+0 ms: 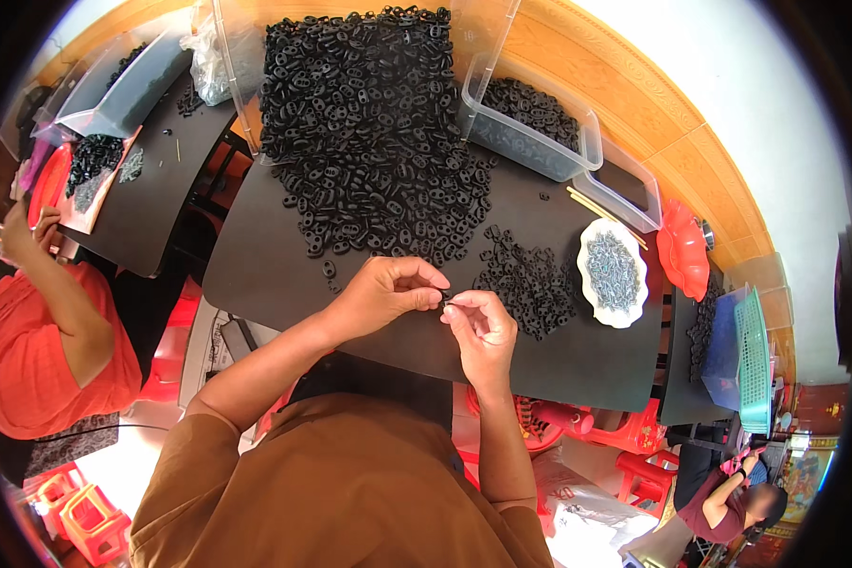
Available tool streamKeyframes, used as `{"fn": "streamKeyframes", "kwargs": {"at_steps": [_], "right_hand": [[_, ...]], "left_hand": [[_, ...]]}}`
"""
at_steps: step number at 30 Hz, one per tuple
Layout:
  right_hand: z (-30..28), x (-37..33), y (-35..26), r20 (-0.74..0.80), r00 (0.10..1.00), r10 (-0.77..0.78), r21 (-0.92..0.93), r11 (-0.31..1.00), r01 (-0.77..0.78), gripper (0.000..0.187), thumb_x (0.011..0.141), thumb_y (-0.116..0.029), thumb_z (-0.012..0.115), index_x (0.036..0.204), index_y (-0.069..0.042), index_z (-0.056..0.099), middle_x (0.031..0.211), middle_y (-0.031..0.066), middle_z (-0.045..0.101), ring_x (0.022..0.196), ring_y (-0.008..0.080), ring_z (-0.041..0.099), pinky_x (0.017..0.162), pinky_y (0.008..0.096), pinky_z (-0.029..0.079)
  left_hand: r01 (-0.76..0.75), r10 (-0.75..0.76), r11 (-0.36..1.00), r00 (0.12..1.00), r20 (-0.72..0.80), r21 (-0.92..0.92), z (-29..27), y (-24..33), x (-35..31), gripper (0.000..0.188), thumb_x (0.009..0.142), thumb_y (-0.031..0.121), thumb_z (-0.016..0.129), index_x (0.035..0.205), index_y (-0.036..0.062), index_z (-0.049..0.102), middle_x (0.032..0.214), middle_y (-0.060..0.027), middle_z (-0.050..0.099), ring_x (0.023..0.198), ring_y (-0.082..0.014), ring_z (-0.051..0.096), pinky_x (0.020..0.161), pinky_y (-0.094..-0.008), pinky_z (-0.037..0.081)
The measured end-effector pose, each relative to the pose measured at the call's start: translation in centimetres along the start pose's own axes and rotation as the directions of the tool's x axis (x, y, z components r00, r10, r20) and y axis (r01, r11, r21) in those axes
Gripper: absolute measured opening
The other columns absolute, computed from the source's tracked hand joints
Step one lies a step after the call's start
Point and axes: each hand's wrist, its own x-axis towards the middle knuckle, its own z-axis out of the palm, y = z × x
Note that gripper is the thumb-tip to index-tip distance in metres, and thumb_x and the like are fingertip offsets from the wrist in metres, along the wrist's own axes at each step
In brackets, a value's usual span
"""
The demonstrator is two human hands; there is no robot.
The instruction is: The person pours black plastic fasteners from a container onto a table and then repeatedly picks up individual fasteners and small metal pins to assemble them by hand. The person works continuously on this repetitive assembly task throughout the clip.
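Just over the near edge of the dark table (256, 265), my two hands meet fingertip to fingertip. My left hand (388, 292) pinches a small black plastic piece (447, 295) between thumb and forefinger. Thumb and forefinger of my right hand (486, 333) close against the same piece; whether they also hold something tiny is hidden. A large heap of black two-hole plastic pieces (369, 142) spreads beyond my hands. Right of them lies a smaller pile of black parts (530, 284). Small silvery metal parts (613, 272), perhaps springs, fill a white scalloped dish (589, 301).
A clear bin (530, 147) of black parts stands at the back right. Chopsticks (601, 213), a red scalloped dish (682, 251) and a green basket (754, 360) are on the right. A co-worker in red (57, 331) sits at the left table; another person (719, 502) sits far right.
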Motion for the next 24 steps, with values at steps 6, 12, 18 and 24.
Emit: {"fn": "streamKeyframes", "kwargs": {"at_steps": [6,12,18,24], "right_hand": [[0.7,0.1,-0.7,-0.024,0.999,0.042,-0.076,0.996,-0.044,0.013,0.092,0.006,0.068,0.103,0.003,0.062,0.093,0.0077,0.068,0.080,0.0153,0.071,0.074,0.0284,0.060],[0.7,0.1,-0.8,-0.029,0.999,-0.031,-0.293,0.956,0.022,0.016,0.086,0.006,0.073,0.096,-0.001,0.062,0.087,0.0066,0.066,0.075,0.0159,0.070,0.068,0.0294,0.057],[0.1,0.0,-1.1,-0.003,0.995,-0.101,-0.512,0.854,0.085,0.024,0.079,0.006,0.077,0.095,-0.004,0.063,0.084,0.0045,0.066,0.072,0.0129,0.063,0.062,0.0282,0.049],[-0.1,-0.2,-1.2,0.019,0.986,-0.167,-0.552,0.820,0.149,0.024,0.077,0.006,0.078,0.093,-0.004,0.064,0.083,0.0035,0.066,0.070,0.0129,0.063,0.059,0.0267,0.048]], "left_hand": [[-0.103,0.113,0.967,0.993,-0.032,0.231,0.5,1.1,-0.4,0.011,0.094,0.003,0.071,0.104,0.0007,0.074,0.095,-0.0032,0.073,0.085,-0.0092,0.068,0.075,-0.0245,0.055],[-0.293,0.315,0.837,0.949,0.030,0.462,0.6,0.8,-0.4,0.013,0.088,0.001,0.073,0.102,0.0015,0.074,0.093,-0.0072,0.073,0.083,-0.0177,0.070,0.072,-0.0291,0.056],[-0.361,0.371,0.754,0.923,0.098,0.549,1.0,0.5,-0.5,0.013,0.086,0.001,0.074,0.099,0.0018,0.073,0.092,-0.0096,0.071,0.082,-0.0248,0.070,0.070,-0.0338,0.055],[-0.381,0.371,0.731,0.918,0.139,0.567,1.3,0.6,-0.6,0.012,0.085,0.001,0.074,0.096,0.0007,0.071,0.091,-0.0111,0.070,0.083,-0.0285,0.069,0.072,-0.0366,0.056]]}}
